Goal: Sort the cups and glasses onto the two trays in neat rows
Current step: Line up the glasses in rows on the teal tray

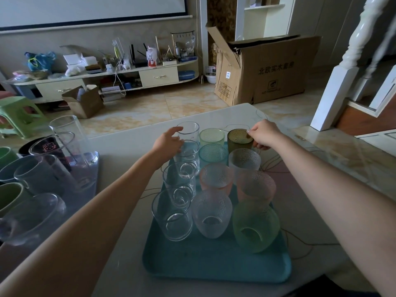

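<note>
A teal tray (205, 264) on the table holds three rows of glasses. The left row is tall clear glasses; my left hand (168, 143) wraps around the farthest clear glass (188, 138). The middle and right rows are dimpled tumblers in green, teal, pink and frosted tones. My right hand (264, 133) pinches the rim of the dark olive tumbler (239, 140) at the far end of the right row. A second tray (92, 181) at the left carries tall clear glasses, a black cartoon-cat cup (50, 147) and green and blue mugs.
The pale table (132, 144) ends just beyond the teal tray. On the floor past it stand a big cardboard box (263, 69), a small open box (84, 101) and a green stool (18, 115). A white stair post (340, 78) rises at the right.
</note>
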